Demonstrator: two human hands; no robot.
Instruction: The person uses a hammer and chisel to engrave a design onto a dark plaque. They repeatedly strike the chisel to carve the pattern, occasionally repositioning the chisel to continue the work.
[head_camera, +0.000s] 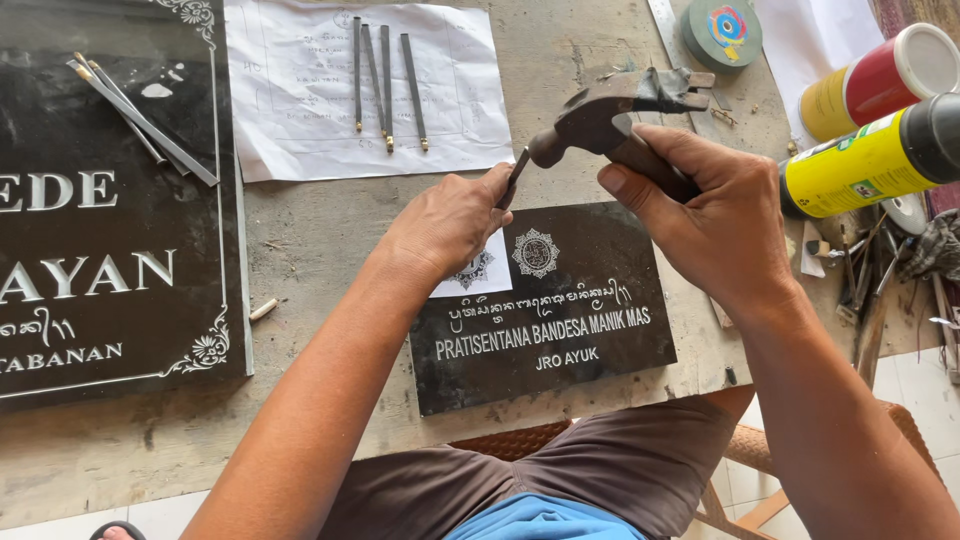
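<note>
The right hand (725, 225) is clenched around the wooden handle of a claw hammer (615, 110), its head poised just above the thin chisel (513, 180) pinched in the closed fingers of the left hand (450, 220). The chisel tip rests on a dark stone plaque (560, 320) lying below both hands on the desk (320, 240); carving appears under way, each strike demanding a steady tool. Spare chisels (385, 85) lie on paper (300, 100) beyond the left hand.
</note>
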